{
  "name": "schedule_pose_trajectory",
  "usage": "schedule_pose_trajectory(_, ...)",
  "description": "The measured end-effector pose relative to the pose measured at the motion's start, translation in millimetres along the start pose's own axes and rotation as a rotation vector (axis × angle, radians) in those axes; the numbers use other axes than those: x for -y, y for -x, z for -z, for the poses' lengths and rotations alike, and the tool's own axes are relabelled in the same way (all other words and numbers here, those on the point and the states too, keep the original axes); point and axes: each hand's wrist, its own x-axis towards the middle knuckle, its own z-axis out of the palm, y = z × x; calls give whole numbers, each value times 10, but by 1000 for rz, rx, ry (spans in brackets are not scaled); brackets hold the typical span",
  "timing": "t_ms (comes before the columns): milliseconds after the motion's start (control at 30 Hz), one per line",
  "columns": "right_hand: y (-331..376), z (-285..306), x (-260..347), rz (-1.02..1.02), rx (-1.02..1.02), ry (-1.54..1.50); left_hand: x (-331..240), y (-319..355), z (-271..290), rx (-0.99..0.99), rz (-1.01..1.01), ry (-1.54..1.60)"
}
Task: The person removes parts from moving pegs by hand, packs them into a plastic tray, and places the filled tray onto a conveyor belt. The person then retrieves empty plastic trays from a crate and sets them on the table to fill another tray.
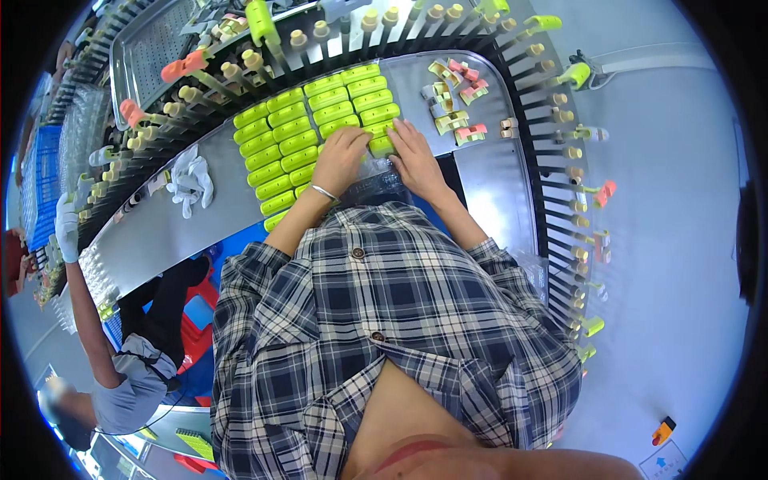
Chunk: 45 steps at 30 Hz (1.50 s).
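Observation:
Rows of lime-green rounded plastic pieces (298,142) lie side by side on the metal table, forming several columns in front of me. At the near end of the rightmost column, one lime-green plastic piece (382,146) sits between my hands. My left hand (339,164) is closed, its bent fingertips against that piece's left side. From the right, my right hand (419,166) has its fingers on the same piece, with the thumb low beside it. Clear plastic wrap (376,178) lies just below the hands, close to my body.
A curved conveyor with upright pegs (368,36) wraps around the table's far and right sides. Pink and yellow-green clips (458,96) lie loose at the right. White gloves (190,180) rest at the left. A co-worker (136,376) reaches toward the conveyor at far left.

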Motion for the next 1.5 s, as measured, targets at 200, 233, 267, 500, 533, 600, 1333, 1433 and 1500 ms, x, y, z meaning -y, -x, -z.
schedule_pose_trajectory(200,-33,17,15,0,-4,32,139,-78,20,56,33,-51)
schedule_pose_trajectory(233,-15,37,18,30,-6,18,119,-71,38,57,30,-51)
schedule_pose_trajectory(267,-9,46,29,67,-7,1,102,-41,71,79,62,-51)
schedule_pose_trajectory(500,49,-18,73,44,-41,2,32,-110,60,41,-1,-142)
schedule_pose_trajectory(533,33,-13,74,21,-63,8,20,-139,81,48,-14,-178)
schedule_pose_trajectory(600,43,-13,59,9,-85,4,21,-150,80,41,-27,-193)
schedule_pose_trajectory(1333,-2427,1186,145,-10,-55,188,649,-1617,1678,81,133,-360)
schedule_pose_trajectory(1433,-2710,1202,154,3,126,255,668,-1592,1699,-77,24,-379)
schedule_pose_trajectory(1500,-2703,1100,376,-141,176,528,364,-1501,1744,-155,-43,-320)
